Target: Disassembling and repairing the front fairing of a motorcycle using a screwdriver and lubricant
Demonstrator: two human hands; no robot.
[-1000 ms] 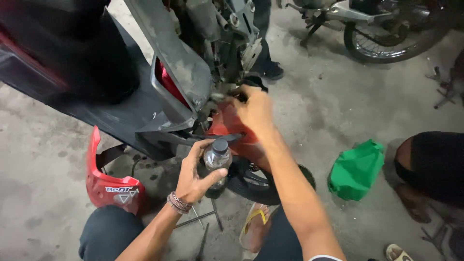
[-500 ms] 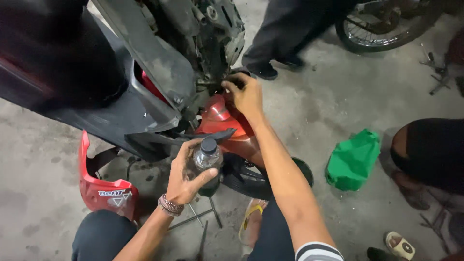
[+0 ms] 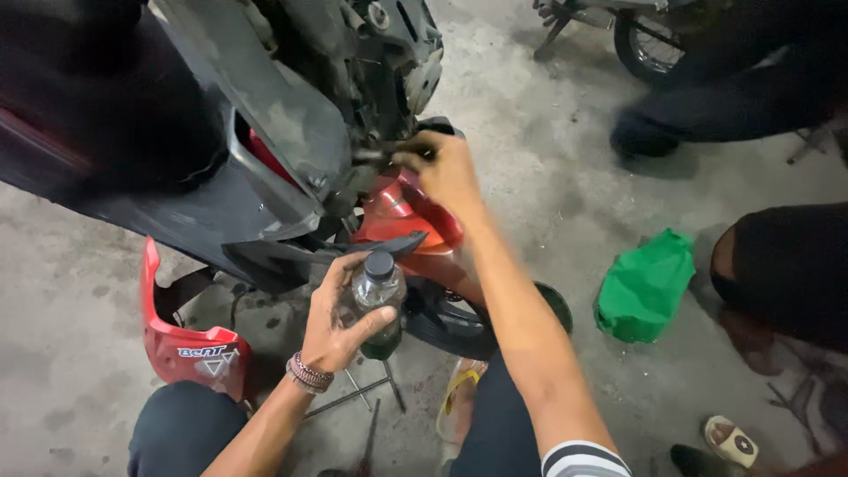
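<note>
I crouch beside a dark scooter (image 3: 177,150) with its body panels off. My left hand (image 3: 334,320), with bead bracelets at the wrist, grips a small clear plastic bottle (image 3: 378,296) with a dark cap and dark liquid at its bottom. It is held upright just below the scooter's grey underside. My right hand (image 3: 446,172) reaches up into the exposed engine area above the red fender (image 3: 402,221), its fingers pinched on a small dark part there. I cannot make out what that part is.
A loose red body panel (image 3: 190,344) lies on the concrete at left. A green plastic jug (image 3: 645,284) stands at right, next to a seated person's knee (image 3: 786,274). Another person's legs (image 3: 707,106) and a motorcycle wheel (image 3: 654,44) are behind. Thin metal rods (image 3: 371,393) lie near my feet.
My view has shifted slightly. My right hand stays at the engine area and my left keeps the bottle. The standing person has moved right across the back.
</note>
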